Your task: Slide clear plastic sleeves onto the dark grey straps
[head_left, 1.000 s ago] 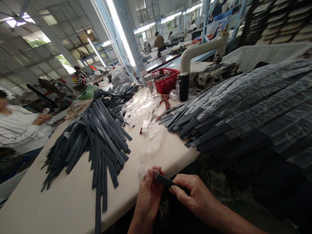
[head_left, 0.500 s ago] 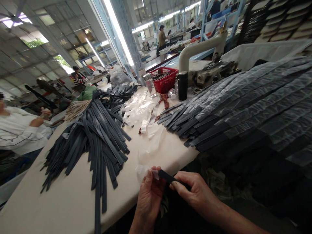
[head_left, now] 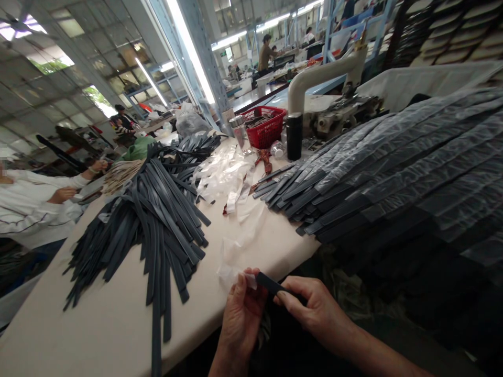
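At the table's near edge, my left hand (head_left: pixel 244 309) pinches a thin, translucent plastic sleeve (head_left: pixel 250 280) between thumb and fingers. My right hand (head_left: pixel 314 303) grips a dark strap (head_left: pixel 269 284), its end pointing at the sleeve. Whether the strap's tip is inside the sleeve or only touching it, I cannot tell. To the left lies a big heap of bare dark straps (head_left: pixel 157 220), some hanging over the edge. On the right, a stack of similar straps in clear plastic sleeves (head_left: pixel 377 157) spreads out. Loose clear sleeves (head_left: pixel 223 175) lie in the middle of the table.
Toward the back stand a red basket (head_left: pixel 265 128), a black bottle (head_left: pixel 294 137) and a glass jar (head_left: pixel 240 133). A machine with a pale curved arm (head_left: pixel 314 78) is behind them. At the far left sits a person in white (head_left: pixel 39 204).
My hands hold nearly the same pose, with the strap and sleeve almost unmoved. The person in white at the left has reached one arm farther right.
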Tool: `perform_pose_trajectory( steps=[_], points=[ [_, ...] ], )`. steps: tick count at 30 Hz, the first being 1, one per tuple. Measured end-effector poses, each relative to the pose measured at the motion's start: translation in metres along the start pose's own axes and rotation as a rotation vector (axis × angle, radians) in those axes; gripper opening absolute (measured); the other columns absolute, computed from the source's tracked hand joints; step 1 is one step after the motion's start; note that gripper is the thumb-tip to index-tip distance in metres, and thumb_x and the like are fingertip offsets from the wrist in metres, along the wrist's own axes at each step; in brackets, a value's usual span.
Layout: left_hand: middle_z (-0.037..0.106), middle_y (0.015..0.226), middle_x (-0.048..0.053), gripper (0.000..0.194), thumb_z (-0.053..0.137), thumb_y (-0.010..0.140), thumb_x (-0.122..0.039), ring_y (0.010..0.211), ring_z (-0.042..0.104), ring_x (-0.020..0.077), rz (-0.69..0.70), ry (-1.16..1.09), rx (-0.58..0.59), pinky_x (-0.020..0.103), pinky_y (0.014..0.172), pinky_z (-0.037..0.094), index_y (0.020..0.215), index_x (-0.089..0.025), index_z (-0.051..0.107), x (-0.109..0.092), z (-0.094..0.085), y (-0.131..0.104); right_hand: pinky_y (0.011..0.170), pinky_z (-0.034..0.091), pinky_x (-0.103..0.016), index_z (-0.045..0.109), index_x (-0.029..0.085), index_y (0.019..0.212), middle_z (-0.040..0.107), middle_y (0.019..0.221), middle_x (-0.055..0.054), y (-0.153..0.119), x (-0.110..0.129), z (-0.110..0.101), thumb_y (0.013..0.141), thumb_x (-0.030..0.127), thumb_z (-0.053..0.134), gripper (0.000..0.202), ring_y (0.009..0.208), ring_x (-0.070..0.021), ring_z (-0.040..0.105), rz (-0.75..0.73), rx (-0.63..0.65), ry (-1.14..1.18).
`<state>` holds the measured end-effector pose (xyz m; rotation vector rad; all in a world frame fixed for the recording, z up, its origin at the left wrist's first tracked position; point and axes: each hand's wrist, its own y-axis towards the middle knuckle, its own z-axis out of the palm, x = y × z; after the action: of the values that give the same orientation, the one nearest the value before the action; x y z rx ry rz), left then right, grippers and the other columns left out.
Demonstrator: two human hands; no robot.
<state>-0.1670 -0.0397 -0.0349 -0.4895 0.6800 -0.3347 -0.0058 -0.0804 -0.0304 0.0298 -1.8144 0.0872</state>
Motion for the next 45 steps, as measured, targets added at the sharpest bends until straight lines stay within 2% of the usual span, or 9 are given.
perform_pose_trajectory(
  steps=[9,19,26,30,34,37,40,42,45],
  points=[
    [0.079,0.082,0.006,0.026,0.091,0.059,-0.027,0.075,0.073,0.0161,0.013,0.08,0.022,0.024,0.072,0.061,0.077,-0.014,0.077,0.004,0.002,-0.003,0.054,0.036,-0.024,0.065,0.015,0.07,0.055,0.061,0.001,-0.001,-0.003,0.005,0.089,0.032,0.05,0.03,0.058,-0.0137,0.05,0.027,0.062,-0.056],
    [0.077,0.079,0.007,0.029,0.091,0.06,-0.03,0.073,0.071,0.0148,0.042,0.187,-0.013,0.022,0.07,0.059,0.077,-0.012,0.076,-0.001,-0.008,-0.012,0.057,0.035,-0.025,0.058,0.017,0.067,0.058,0.064,0.0,-0.005,0.002,0.006,0.09,0.031,0.049,0.029,0.06,-0.0142,0.053,-0.053,0.125,-0.198],
    [0.077,0.082,0.008,0.03,0.088,0.063,-0.035,0.08,0.07,0.0175,0.104,0.248,0.024,0.025,0.078,0.056,0.079,-0.013,0.077,0.008,-0.01,-0.024,0.058,0.036,-0.026,0.059,0.016,0.071,0.057,0.067,-0.001,0.003,0.006,0.017,0.095,0.038,0.044,0.035,0.062,-0.0149,0.051,-0.081,0.137,-0.122],
    [0.076,0.08,0.007,0.033,0.09,0.059,-0.037,0.077,0.069,0.017,0.165,0.264,-0.016,0.024,0.074,0.055,0.079,-0.013,0.078,-0.012,-0.011,-0.035,0.064,0.041,-0.023,0.062,0.017,0.081,0.062,0.076,-0.001,0.001,0.019,0.011,0.094,0.034,0.051,0.024,0.071,-0.0157,0.057,-0.149,0.315,-0.061],
    [0.077,0.077,0.006,0.033,0.093,0.051,-0.037,0.075,0.068,0.0159,0.328,0.213,-0.129,0.023,0.072,0.055,0.071,-0.015,0.077,-0.038,-0.029,-0.052,0.062,0.041,-0.02,0.067,0.017,0.084,0.066,0.077,0.0,-0.002,0.02,0.01,0.092,0.026,0.052,0.019,0.069,-0.0141,0.059,-0.088,0.569,-0.116],
    [0.076,0.073,0.006,0.033,0.092,0.054,-0.04,0.071,0.067,0.0159,0.404,0.229,-0.161,0.022,0.069,0.054,0.07,-0.014,0.078,-0.038,-0.05,-0.069,0.054,0.037,-0.019,0.066,0.015,0.076,0.061,0.067,0.001,0.009,0.025,0.031,0.094,0.028,0.049,0.028,0.059,-0.0113,0.054,-0.107,0.668,-0.166],
    [0.073,0.068,0.006,0.037,0.087,0.059,-0.048,0.064,0.066,0.0177,0.462,0.242,-0.182,0.025,0.062,0.054,0.073,-0.015,0.078,-0.037,-0.069,-0.091,0.051,0.033,-0.019,0.065,0.015,0.072,0.056,0.061,0.002,0.024,0.052,0.066,0.095,0.032,0.049,0.033,0.054,-0.0093,0.05,-0.206,0.748,-0.161],
    [0.075,0.073,0.006,0.035,0.088,0.057,-0.049,0.07,0.068,0.021,0.638,0.229,-0.289,0.028,0.065,0.057,0.071,-0.018,0.078,-0.05,-0.082,-0.111,0.05,0.032,-0.018,0.065,0.016,0.074,0.056,0.061,0.003,0.031,0.079,0.089,0.095,0.032,0.049,0.031,0.053,-0.0084,0.049,-0.283,0.838,-0.145],
    [0.077,0.077,0.0,0.035,0.093,0.046,-0.047,0.079,0.07,0.0209,1.009,0.164,-0.58,0.027,0.074,0.061,0.066,-0.024,0.077,-0.086,-0.107,-0.15,0.052,0.034,-0.016,0.069,0.018,0.087,0.063,0.069,0.003,0.034,0.114,0.117,0.089,0.026,0.057,0.015,0.058,-0.0086,0.053,-0.382,1.016,-0.119]
  ],
)
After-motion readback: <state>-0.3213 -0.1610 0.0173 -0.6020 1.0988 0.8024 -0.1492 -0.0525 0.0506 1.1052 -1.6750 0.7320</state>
